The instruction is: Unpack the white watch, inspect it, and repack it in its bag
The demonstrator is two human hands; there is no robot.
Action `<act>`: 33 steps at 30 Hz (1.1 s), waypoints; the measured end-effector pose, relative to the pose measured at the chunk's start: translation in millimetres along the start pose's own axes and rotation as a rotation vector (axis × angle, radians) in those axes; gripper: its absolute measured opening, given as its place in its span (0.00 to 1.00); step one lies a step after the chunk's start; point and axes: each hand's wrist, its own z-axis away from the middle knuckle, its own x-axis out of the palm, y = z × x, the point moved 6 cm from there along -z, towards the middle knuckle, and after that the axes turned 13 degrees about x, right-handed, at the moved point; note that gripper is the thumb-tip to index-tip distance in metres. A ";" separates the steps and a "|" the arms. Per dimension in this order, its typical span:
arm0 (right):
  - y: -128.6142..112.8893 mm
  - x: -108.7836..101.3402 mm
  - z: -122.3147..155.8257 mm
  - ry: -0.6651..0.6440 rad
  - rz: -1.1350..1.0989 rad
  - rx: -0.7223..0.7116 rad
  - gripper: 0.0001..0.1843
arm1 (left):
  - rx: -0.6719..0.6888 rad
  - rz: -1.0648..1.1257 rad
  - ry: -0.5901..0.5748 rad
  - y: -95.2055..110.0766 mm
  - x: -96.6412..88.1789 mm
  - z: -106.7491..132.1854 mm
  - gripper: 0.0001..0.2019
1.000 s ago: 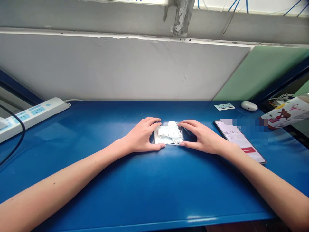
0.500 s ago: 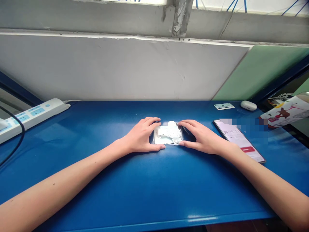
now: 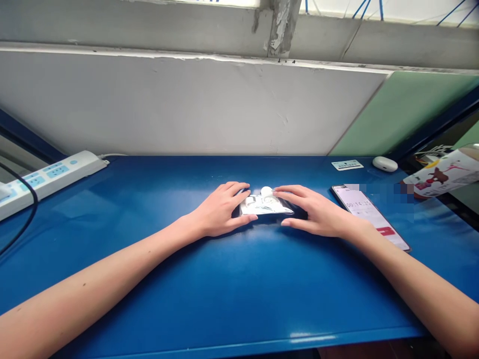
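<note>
Head view: a small clear pouch (image 3: 264,206) of white parts lies mid-table on the blue tabletop (image 3: 232,289). The left hand (image 3: 220,210) pinches its left end between thumb and fingers. The right hand (image 3: 315,212) is spread, fingertips touching the pouch's far right corner, beside a smartphone (image 3: 370,217).

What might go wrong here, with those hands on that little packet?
The small pouch is glossy and held only at its ends by the left hand and right hand, so it may slip. A white round piece at its far edge looks loose and might roll across the table. The phone lies close beside the right hand; a sideways move might knock it.
</note>
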 end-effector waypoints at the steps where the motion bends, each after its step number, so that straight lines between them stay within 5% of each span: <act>1: -1.6 -1.5 0.1 0.035 -0.006 -0.020 0.29 | 0.004 0.002 0.000 0.0 0.0 -0.3 0.30; 7: -10.1 -11.3 1.5 0.203 -0.126 -0.038 0.15 | 0.013 0.026 0.012 1.2 -1.1 0.3 0.25; 13: 2.4 -16.4 -0.8 0.264 -0.384 0.156 0.12 | -0.026 0.056 0.069 0.9 -1.9 1.2 0.26; 18: 10.4 -5.8 -4.6 0.124 -0.494 0.243 0.18 | -0.058 0.073 0.103 -0.8 -2.8 2.2 0.44; 21: 9.8 -3.1 -5.0 0.081 -0.521 0.241 0.19 | -0.007 0.079 0.087 2.0 -3.7 1.7 0.44; 33: 4.1 -6.5 -2.6 0.218 -0.076 0.100 0.18 | 0.012 0.074 0.044 2.4 -3.2 -2.1 0.33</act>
